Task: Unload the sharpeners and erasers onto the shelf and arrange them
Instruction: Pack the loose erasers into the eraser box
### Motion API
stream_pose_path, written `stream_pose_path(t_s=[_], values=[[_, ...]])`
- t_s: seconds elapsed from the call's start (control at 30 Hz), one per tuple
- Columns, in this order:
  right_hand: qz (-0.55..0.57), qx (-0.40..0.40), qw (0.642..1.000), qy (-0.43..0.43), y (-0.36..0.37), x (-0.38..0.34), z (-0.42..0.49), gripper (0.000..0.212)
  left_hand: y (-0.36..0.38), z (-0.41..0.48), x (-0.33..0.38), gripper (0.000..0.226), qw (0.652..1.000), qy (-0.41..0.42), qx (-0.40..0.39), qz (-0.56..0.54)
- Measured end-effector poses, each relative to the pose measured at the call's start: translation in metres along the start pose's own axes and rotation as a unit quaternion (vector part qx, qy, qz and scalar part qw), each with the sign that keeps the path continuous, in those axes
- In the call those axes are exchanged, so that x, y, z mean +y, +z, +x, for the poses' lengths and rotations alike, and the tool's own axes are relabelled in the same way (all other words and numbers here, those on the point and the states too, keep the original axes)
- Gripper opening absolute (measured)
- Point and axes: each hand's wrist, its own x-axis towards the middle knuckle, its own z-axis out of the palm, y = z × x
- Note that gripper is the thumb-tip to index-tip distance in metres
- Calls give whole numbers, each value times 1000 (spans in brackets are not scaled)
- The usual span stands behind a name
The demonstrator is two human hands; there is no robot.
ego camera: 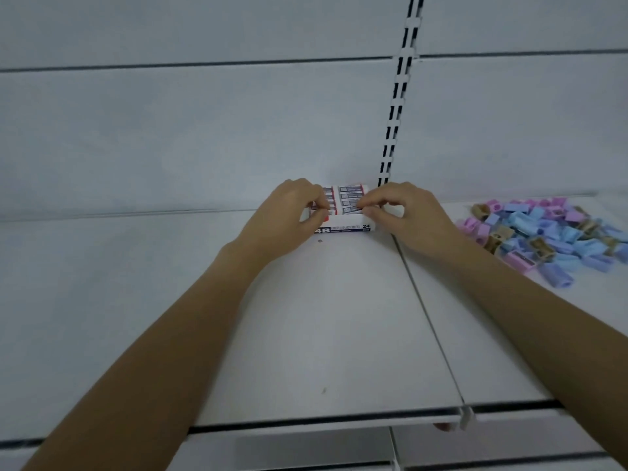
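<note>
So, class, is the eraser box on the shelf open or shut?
Open: the box shows rows of wrapped erasers through its top. The left hand and right hand pinch at its edges.

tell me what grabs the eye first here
The left hand and right hand meet at the back of the white shelf, both pinching an open box of erasers. To the right lies a loose heap of blue, pink and tan sharpeners.

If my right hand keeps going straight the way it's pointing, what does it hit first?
The eraser box: the right hand has its fingers on the box's near right corner. Past that, probably the back wall.
</note>
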Motion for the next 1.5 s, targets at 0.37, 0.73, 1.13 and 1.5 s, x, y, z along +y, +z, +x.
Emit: stream_pose_path(t_s=[0.37, 0.73, 1.13, 1.5], values=[[-80, -31, 995, -53, 8, 7, -3, 26, 4, -9, -4, 42, 998, 29, 1, 47], [-94, 2, 994, -57, 16, 6, -8, 25, 9, -15, -2, 39, 994, 39, 15, 100], [-109, 26, 992, -63, 10, -3, -13, 29, 3, -13, 2, 46, 988, 68, 4, 140], [-159, -41, 986, -1, -53, -7, -47, 28, 9, 18, 48, 23, 992, 100, 1, 78]])
